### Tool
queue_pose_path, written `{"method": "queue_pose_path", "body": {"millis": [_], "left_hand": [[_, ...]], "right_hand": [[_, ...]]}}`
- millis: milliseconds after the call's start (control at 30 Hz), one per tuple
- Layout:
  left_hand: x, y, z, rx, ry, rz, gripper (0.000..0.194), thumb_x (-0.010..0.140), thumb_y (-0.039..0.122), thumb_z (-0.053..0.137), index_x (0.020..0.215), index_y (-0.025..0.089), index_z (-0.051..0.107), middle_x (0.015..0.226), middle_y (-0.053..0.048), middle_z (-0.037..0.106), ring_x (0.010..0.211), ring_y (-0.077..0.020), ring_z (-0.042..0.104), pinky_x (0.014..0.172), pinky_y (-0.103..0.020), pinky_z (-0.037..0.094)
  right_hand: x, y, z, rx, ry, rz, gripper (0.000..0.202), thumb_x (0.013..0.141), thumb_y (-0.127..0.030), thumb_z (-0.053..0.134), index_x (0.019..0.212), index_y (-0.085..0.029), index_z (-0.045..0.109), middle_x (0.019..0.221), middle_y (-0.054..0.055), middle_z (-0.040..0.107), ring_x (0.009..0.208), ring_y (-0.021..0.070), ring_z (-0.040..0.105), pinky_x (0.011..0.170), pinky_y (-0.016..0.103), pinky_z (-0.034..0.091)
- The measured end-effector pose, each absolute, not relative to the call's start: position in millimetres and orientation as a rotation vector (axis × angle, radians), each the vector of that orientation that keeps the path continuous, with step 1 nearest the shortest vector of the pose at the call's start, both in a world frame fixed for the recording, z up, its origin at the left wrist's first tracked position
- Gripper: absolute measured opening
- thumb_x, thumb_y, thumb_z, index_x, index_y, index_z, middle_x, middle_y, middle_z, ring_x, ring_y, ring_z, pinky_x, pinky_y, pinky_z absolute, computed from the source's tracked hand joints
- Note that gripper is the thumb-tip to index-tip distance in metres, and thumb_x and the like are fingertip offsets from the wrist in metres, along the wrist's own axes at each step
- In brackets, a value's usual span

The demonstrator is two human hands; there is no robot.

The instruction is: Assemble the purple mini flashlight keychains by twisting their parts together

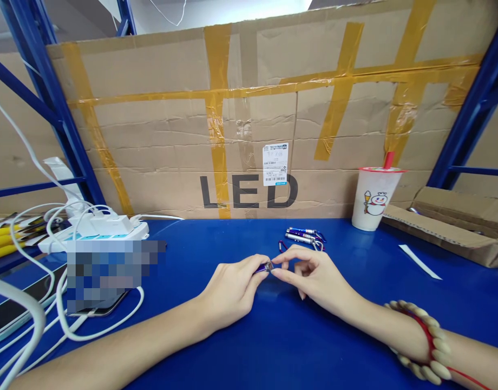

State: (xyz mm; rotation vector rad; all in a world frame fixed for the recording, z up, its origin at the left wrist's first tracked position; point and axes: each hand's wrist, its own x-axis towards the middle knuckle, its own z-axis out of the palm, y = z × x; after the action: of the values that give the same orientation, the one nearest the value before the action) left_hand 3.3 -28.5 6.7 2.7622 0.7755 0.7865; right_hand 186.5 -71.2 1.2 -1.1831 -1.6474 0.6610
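Note:
My left hand is closed around a small dark purple metal tube with a silver end, which looks like a mini flashlight. Most of the tube is hidden by the fingers. At its silver end, the thumb and index finger of my right hand pinch together; any tiny part between those fingertips is too small to make out. Just beyond my right hand lie several keychain mini flashlights, blue and silver, with carabiner clips. A dark red clip peeks out beside the right fingers.
A milky drink cup with a red straw stands at the back right, near an open cardboard box and a white strip. On the left are a power strip, white cables and a phone. A large carton walls the back.

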Motion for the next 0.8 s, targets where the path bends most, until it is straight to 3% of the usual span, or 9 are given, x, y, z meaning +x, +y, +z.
{"method": "queue_pose_path", "body": {"millis": [633, 800], "left_hand": [[2.7, -25.5, 8.0, 2.717, 0.662, 0.593, 0.022, 0.093, 0.028, 0.028, 0.1, 0.023, 0.047, 0.09, 0.002, 0.06, 0.078, -0.0124, 0.058, 0.066, -0.021, 0.039], [3.1, -23.8, 7.0, 2.751, 0.63, 0.566, 0.023, 0.093, 0.028, 0.026, 0.094, 0.02, 0.048, 0.086, 0.001, 0.06, 0.075, -0.0124, 0.057, 0.064, -0.021, 0.039]], "right_hand": [[187.8, -71.8, -0.1, -1.142, -1.688, 0.569, 0.023, 0.068, -0.037, 0.068, 0.075, -0.016, 0.067, 0.076, 0.002, 0.058, 0.035, 0.0017, 0.045, 0.034, 0.018, 0.035], [189.0, -72.3, 1.3, -1.158, -1.738, 0.514, 0.024, 0.067, -0.039, 0.069, 0.071, -0.016, 0.069, 0.069, 0.002, 0.057, 0.04, 0.0037, 0.045, 0.038, 0.019, 0.035]]}}
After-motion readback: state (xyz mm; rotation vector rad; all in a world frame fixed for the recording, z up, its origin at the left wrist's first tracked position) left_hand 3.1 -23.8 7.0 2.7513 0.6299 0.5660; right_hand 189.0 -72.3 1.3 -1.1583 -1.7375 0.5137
